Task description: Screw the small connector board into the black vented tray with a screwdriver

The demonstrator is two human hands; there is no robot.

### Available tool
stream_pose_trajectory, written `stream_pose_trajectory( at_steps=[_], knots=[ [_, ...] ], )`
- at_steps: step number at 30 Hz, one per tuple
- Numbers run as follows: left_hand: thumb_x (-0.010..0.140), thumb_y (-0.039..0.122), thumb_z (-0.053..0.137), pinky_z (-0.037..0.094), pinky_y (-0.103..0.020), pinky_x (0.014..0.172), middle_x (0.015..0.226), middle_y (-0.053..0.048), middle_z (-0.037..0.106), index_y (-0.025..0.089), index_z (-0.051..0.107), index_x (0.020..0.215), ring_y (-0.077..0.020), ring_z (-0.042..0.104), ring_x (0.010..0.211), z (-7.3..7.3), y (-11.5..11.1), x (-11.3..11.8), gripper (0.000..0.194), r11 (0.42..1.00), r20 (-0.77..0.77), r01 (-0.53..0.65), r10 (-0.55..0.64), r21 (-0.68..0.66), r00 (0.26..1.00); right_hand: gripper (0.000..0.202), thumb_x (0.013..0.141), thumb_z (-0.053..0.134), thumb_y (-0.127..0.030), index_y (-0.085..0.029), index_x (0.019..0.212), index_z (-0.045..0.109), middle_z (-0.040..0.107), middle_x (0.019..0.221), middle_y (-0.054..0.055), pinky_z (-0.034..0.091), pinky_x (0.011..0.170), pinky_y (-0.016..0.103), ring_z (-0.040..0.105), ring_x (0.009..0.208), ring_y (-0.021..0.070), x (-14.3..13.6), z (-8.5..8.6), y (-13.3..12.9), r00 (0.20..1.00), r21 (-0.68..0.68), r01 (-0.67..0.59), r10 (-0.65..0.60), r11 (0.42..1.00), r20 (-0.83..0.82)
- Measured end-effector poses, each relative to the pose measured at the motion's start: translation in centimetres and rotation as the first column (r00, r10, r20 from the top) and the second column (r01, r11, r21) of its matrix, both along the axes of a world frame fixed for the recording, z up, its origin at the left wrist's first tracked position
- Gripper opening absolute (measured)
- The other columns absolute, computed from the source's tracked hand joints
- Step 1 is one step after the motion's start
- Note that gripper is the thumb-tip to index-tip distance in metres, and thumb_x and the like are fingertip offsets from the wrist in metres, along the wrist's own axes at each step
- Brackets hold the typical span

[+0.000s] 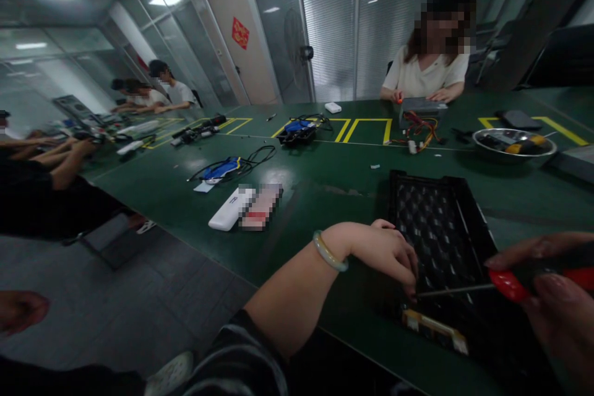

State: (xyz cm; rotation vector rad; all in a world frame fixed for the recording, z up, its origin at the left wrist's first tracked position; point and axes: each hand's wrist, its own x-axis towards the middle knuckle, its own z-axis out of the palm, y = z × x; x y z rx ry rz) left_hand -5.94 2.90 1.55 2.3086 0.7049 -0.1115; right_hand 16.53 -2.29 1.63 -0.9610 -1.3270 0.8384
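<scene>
My right hand [552,284] is wrapped round the red and black handle of a screwdriver [457,291] at the right edge. Its thin metal shaft points left, and the tip ends at the fingers of my left hand [390,253]. Those fingers are curled down and closed beside the left edge of a black plastic case [431,223] with a dimpled inner surface; what they pinch, if anything, is hidden. A pale bangle [328,252] circles my left wrist. Just below the screwdriver shaft lies a narrow yellowish strip [434,329], perhaps a circuit board, in dark shadow.
Left of the case lie a white power bank [232,208] and a blurred pinkish phone-shaped thing [262,207]. Farther off are blue devices with black cables [223,168] and a metal bowl of tools [513,158]. A co-worker [436,68] sits opposite, handling a grey power supply [422,112].
</scene>
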Motion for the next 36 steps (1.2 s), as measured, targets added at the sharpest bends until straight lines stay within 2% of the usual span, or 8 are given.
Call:
stream_pose_trajectory(
  at_steps=[5, 8, 11, 15, 20, 25, 28, 36],
  knots=[
    [0.093, 0.034, 0.051, 0.044, -0.028, 0.096, 0.103, -0.002, 0.074, 0.021, 0.078, 0.093, -0.0147, 0.066, 0.100, 0.0, 1.4, -1.9, 0.029, 0.950, 0.410, -0.249, 0.307, -0.190, 0.859, 0.021, 0.066, 0.081, -0.034, -0.025, 0.079, 0.067, 0.064, 0.079, 0.011, 0.054, 0.047, 0.031, 0.062, 0.062, 0.0207, 0.4, 0.7, 0.2, 0.980, -0.169, 0.005, -0.039, 0.986, -0.194],
    [0.095, 0.034, 0.050, 0.048, -0.027, 0.085, 0.087, -0.003, 0.072, 0.020, 0.070, 0.116, -0.0123, 0.065, 0.085, -0.4, 2.8, -3.7, 0.032, 0.673, 0.685, -0.644, 0.662, -0.365, 0.304, 0.019, 0.067, 0.081, -0.032, -0.024, 0.078, 0.068, 0.063, 0.082, 0.011, 0.054, 0.051, 0.033, 0.062, 0.064, 0.0202, 0.4, 0.7, 0.3, 0.970, -0.173, 0.007, -0.048, 0.985, -0.237],
    [0.092, 0.026, 0.054, 0.046, -0.020, 0.067, 0.090, 0.000, 0.069, 0.029, 0.032, 0.152, -0.0094, 0.064, 0.077, -0.8, 4.1, -6.3, 0.065, 0.203, 0.671, -0.722, 0.590, -0.661, -0.449, 0.022, 0.065, 0.083, -0.030, -0.025, 0.082, 0.069, 0.063, 0.082, 0.011, 0.050, 0.047, 0.031, 0.062, 0.064, 0.0199, 0.5, 0.4, 0.5, 0.962, -0.133, 0.007, -0.043, 0.991, -0.270],
    [0.092, 0.023, 0.044, 0.039, -0.017, 0.055, 0.098, 0.000, 0.066, 0.031, 0.003, 0.157, -0.0077, 0.057, 0.069, -1.0, 4.8, -9.6, 0.078, -0.007, 0.593, -0.661, 0.435, -0.750, -0.678, 0.023, 0.065, 0.083, -0.029, -0.025, 0.083, 0.070, 0.062, 0.081, 0.010, 0.045, 0.045, 0.030, 0.062, 0.065, 0.0196, 0.4, 0.4, 0.6, 0.958, -0.095, 0.033, -0.058, 0.995, -0.280],
    [0.089, 0.020, 0.046, 0.038, -0.017, 0.056, 0.095, -0.003, 0.067, 0.020, 0.051, 0.136, -0.0073, 0.054, 0.068, -1.4, 4.7, -7.6, 0.047, 0.096, 0.642, -0.758, 0.606, -0.645, -0.470, 0.019, 0.065, 0.081, -0.026, -0.023, 0.079, 0.069, 0.062, 0.079, 0.009, 0.046, 0.052, 0.033, 0.062, 0.070, 0.0201, 0.3, 1.2, 0.6, 0.946, -0.119, 0.053, -0.088, 0.992, -0.311],
    [0.081, 0.017, 0.064, 0.048, -0.025, 0.072, 0.078, -0.002, 0.071, 0.018, 0.074, 0.097, -0.0121, 0.061, 0.072, -2.5, 2.8, -0.7, 0.018, 0.491, 0.667, -0.757, 0.739, -0.432, 0.099, 0.012, 0.063, 0.074, -0.023, -0.022, 0.072, 0.065, 0.060, 0.067, 0.007, 0.039, 0.051, 0.034, 0.057, 0.060, 0.0191, 0.4, 2.1, 1.3, 0.947, -0.067, 0.146, -0.159, 0.987, -0.280],
    [0.090, 0.025, 0.056, 0.049, -0.028, 0.074, 0.091, -0.002, 0.072, 0.021, 0.071, 0.110, -0.0136, 0.061, 0.076, -3.0, 1.5, 1.5, 0.025, 0.744, 0.593, -0.667, 0.549, -0.026, 0.589, 0.012, 0.057, 0.070, -0.017, -0.022, 0.066, 0.064, 0.055, 0.064, 0.002, 0.038, 0.051, 0.034, 0.055, 0.054, 0.0160, 0.6, 2.3, 2.2, 0.923, -0.024, 0.201, -0.198, 0.979, -0.330],
    [0.094, 0.028, 0.054, 0.046, -0.034, 0.095, 0.103, -0.004, 0.072, 0.021, 0.071, 0.111, -0.0188, 0.064, 0.098, -3.4, 1.6, 1.5, 0.026, 0.782, 0.317, -0.395, 0.265, 0.482, 0.911, 0.011, 0.055, 0.069, -0.017, -0.019, 0.063, 0.062, 0.054, 0.061, 0.002, 0.036, 0.048, 0.035, 0.052, 0.047, 0.0162, 1.1, 1.8, 3.6, 0.891, 0.063, 0.292, -0.247, 0.955, -0.381]
  ],
)
